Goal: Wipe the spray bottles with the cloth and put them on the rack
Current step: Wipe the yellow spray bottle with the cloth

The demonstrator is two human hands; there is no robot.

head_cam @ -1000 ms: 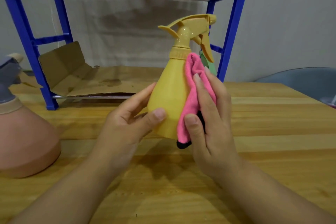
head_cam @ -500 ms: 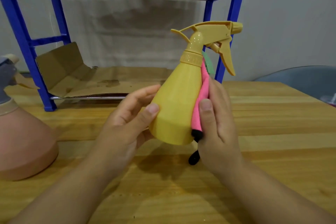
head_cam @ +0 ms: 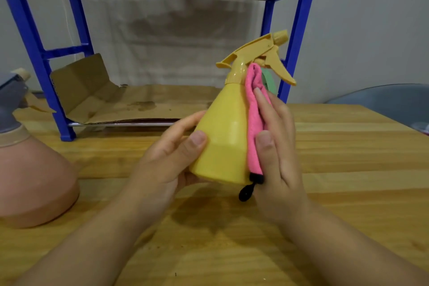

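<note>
Two hands work a yellow bottle with a pink cloth

Two hands hold a yellow bottle just above the wooden surface, in front of a blue rack. The left hand grips the bottle's lower body, thumb across the front and fingers wrapped behind, its base lifted clear of the wood. The right hand presses a folded pink cloth flat against the bottle's right side, fingers straight and thumb lying along the fabric. The cloth reaches from the neck, just under the trigger, down to the base, where a black loop dangles from its corner. The bottle tilts slightly to the right, its nozzle pointing up and right toward the rack's near post.

A second bottle, pink with a grey spray head, stands on the surface at the far left, well apart from the hands. Flattened cardboard lines the rack's lower shelf, and chrome bars run across the shelf above. Something green shows just behind the yellow trigger; what it is cannot be told. A grey-blue rounded object sits at the right edge beyond the surface.
</note>
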